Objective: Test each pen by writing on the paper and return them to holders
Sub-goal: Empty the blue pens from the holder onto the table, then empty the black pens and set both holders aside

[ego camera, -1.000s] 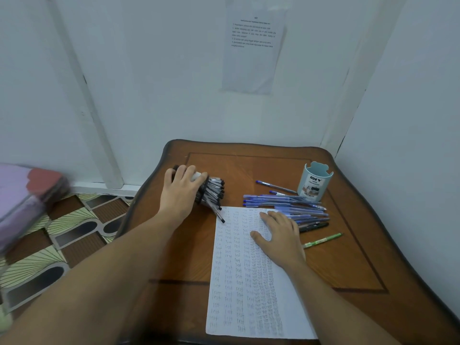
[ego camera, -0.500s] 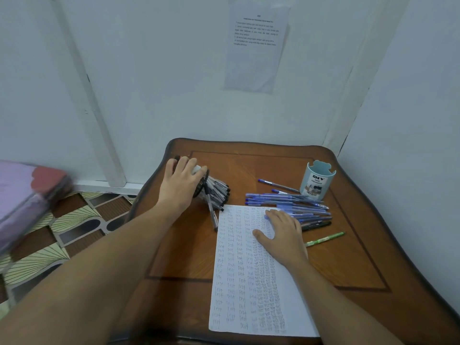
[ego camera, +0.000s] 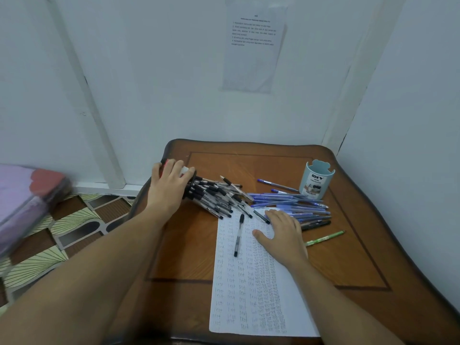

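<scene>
Table (ego camera: 348,265): brown wood with an inlaid border line and a wavy rounded edge; fills the lower centre and right of the frame.
Notice sheet (ego camera: 254,46): white paper with a few lines of small print, unreadable; flat on the back wall, top centre.
Upright strip (ego camera: 92,108): white, slanting down the wall, upper left.
Floor tiles (ego camera: 74,225): brown and cream fan pattern, lower left.
Bundle (ego camera: 22,200): pink and purple with a red patch, blurred; left edge.

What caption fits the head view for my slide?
Left hand grips a tipped holder, black pens fanned out onto the paper held flat by the right hand.
</scene>
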`<state>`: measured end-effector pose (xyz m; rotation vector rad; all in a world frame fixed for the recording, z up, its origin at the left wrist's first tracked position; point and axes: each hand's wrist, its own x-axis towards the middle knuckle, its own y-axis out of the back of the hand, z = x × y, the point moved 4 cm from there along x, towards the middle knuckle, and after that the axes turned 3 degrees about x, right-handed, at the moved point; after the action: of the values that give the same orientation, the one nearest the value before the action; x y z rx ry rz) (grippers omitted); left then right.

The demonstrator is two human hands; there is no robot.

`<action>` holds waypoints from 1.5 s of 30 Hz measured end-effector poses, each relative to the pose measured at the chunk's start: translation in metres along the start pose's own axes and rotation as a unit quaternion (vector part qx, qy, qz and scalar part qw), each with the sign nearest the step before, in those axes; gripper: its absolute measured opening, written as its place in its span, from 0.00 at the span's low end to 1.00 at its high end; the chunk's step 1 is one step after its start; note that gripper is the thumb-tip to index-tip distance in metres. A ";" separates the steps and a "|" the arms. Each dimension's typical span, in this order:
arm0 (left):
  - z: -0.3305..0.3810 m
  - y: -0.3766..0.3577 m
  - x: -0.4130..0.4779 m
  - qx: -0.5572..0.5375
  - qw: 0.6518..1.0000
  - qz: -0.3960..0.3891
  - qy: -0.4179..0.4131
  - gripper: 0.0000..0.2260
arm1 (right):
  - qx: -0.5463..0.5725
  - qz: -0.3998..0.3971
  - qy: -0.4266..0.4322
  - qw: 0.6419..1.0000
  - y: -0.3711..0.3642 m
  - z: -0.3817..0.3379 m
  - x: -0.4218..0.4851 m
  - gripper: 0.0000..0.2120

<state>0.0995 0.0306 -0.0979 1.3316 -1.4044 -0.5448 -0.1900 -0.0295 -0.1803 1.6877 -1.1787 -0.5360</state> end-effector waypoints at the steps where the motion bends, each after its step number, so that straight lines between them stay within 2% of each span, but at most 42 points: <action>1: -0.003 -0.001 0.001 0.011 1.000 0.013 -0.001 0.33 | 0.001 0.001 0.000 1.000 0.000 0.000 0.000 0.31; 3: -0.009 0.001 0.002 0.032 0.999 0.029 0.004 0.34 | 0.003 0.004 0.000 1.000 0.000 0.000 0.000 0.30; 6: -0.024 0.003 0.000 0.051 0.999 0.003 0.014 0.37 | -0.001 0.004 0.003 1.000 -0.001 0.000 0.000 0.31; 10: -0.043 -0.002 -0.005 0.060 0.997 0.008 0.057 0.39 | 0.001 0.007 0.004 1.000 -0.001 0.001 0.001 0.31; 13: -0.046 -0.002 -0.009 0.024 0.995 -0.004 0.100 0.40 | -0.003 0.009 0.005 1.000 0.000 0.000 0.000 0.31; 17: -0.040 0.006 -0.013 -0.088 0.987 0.017 0.131 0.34 | -0.007 0.007 0.001 1.000 0.000 0.000 0.000 0.32; 22: -0.031 0.013 -0.017 -0.255 0.947 0.029 0.194 0.35 | -0.005 0.005 -0.001 1.000 0.000 -0.001 0.000 0.31; 27: -0.019 0.011 -0.031 -0.448 0.851 0.054 0.269 0.38 | -0.002 0.002 0.001 1.000 0.001 -0.002 0.000 0.32; 31: -0.007 0.010 -0.035 -0.522 0.807 0.051 0.272 0.37 | 0.000 -0.008 -0.003 1.000 0.001 -0.003 -0.002 0.34; 33: -0.002 0.012 -0.031 -0.543 0.792 0.052 0.274 0.37 | 0.001 -0.012 -0.007 1.000 0.003 -0.004 -0.003 0.36; 38: 0.019 0.027 0.004 -0.562 0.787 0.071 0.245 0.38 | 0.004 -0.010 -0.006 1.000 0.004 -0.004 -0.002 0.32; 45: 0.078 0.020 0.075 -0.625 0.759 0.034 0.180 0.33 | 0.027 -0.022 -0.018 0.999 0.000 0.000 0.002 0.42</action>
<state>0.0365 -0.0573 -0.0773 0.2309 -0.4744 -0.8847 -0.1891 -0.0308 -0.1800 1.7587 -1.1937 -0.5686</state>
